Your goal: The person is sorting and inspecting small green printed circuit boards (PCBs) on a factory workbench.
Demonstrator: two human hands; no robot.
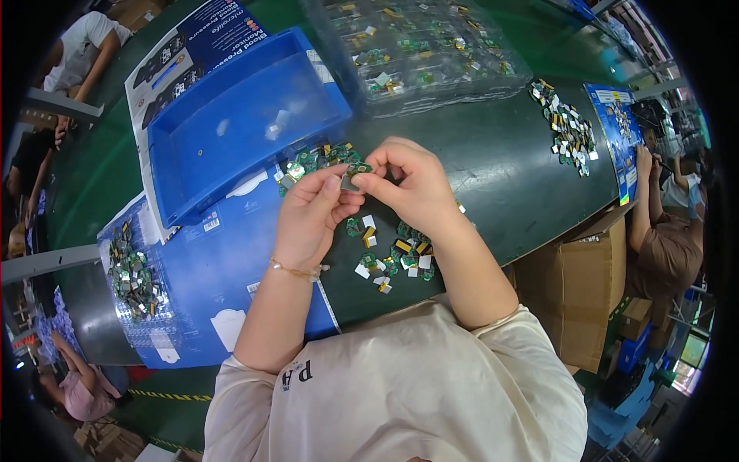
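Observation:
Between my two hands is a small green circuit board (358, 167) with a greyish-white square part (349, 182) on it. My left hand (314, 208) pinches it from the left with thumb and fingers. From the right, my right hand (408, 181) grips the same board, its thumb against the lower side. Right under my hands lies a loose pile of similar boards (400, 258) with white squares and yellow parts. Another heap of green boards (319, 158) sits just beyond my left hand, partly hidden by it.
A blue plastic bin (173, 181) stands at the upper left. Stacked clear trays (439, 54) full of boards are at the back. More boards lie in piles at the right (568, 127) and in a clear tray at left (132, 273). A cardboard box (570, 289) stands right of me; co-workers sit around.

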